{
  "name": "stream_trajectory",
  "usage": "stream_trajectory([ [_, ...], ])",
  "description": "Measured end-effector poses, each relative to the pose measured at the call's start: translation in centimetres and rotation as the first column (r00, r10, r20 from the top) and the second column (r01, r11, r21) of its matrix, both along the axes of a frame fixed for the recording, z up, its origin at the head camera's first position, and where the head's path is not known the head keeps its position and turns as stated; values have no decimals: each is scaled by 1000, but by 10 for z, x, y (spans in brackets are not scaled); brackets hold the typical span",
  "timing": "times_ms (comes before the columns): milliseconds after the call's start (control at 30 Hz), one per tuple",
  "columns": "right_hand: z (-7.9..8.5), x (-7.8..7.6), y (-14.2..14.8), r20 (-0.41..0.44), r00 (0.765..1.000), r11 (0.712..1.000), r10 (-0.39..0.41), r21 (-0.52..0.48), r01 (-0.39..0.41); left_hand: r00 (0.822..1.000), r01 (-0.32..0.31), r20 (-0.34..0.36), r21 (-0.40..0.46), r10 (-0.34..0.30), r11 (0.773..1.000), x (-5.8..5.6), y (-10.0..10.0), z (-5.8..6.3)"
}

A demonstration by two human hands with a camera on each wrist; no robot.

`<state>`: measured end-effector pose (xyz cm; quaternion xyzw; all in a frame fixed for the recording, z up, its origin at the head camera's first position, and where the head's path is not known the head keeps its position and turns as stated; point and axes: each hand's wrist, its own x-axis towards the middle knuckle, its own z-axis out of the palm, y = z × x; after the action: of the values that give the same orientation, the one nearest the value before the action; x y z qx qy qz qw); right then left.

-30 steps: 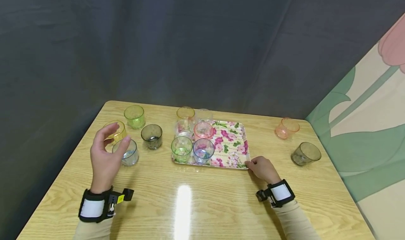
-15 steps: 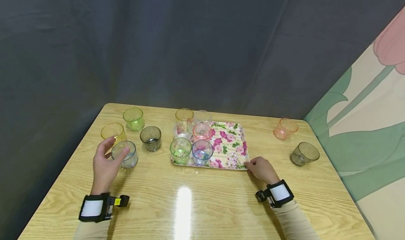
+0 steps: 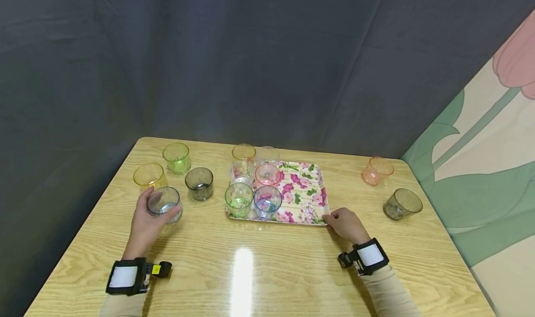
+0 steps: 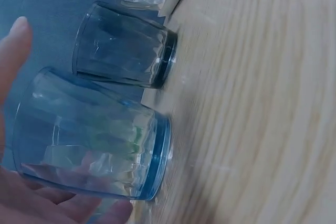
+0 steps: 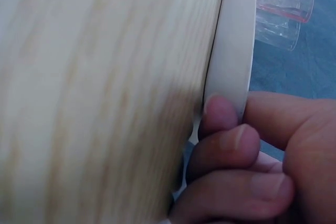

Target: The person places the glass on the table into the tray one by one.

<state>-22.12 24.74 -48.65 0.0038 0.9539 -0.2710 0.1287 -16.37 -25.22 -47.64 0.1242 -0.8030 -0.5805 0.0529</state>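
Around a clear blue-tinted glass at the table's left, my left hand is spread, fingers along its far left side. In the left wrist view the thumb stands apart from the glass wall, and fingers show beside and through it. The glass stands upright on the table. My right hand pinches the near right corner of a floral tray, thumb over the rim and fingertips under it in the right wrist view. Several glasses stand on the tray's left part, among them a green and a blue one.
Close to the left hand stand a yellow glass, a green glass and a smoky grey glass. At the right are a pink glass and another smoky glass. A dark curtain hangs behind the table.
My left hand has come down from above the glasses to around the blue-tinted glass. The right hand stays at the tray corner, and the tray has not visibly moved.
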Motion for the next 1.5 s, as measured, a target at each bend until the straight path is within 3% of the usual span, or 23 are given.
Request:
stream_trajectory([
  [100,0,0,0,-7,1000,1000,1,-6,-1,999,32,40,2,-32,999,0,0,-1],
  [233,0,0,1,-7,1000,1000,2,-10,-3,998,19,66,5,-19,1000,0,0,-3],
  [767,2,2,0,-9,1000,1000,-4,-3,4,1000,-17,14,3,17,1000,3,4,4],
  [1133,6,6,-2,-22,999,999,27,-37,-28,999,-10,-53,-62,7,998,13,13,22],
  [1500,10,8,-1,-5,1000,1000,-19,-10,19,995,-2,-95,-110,-8,994,22,29,44],
])
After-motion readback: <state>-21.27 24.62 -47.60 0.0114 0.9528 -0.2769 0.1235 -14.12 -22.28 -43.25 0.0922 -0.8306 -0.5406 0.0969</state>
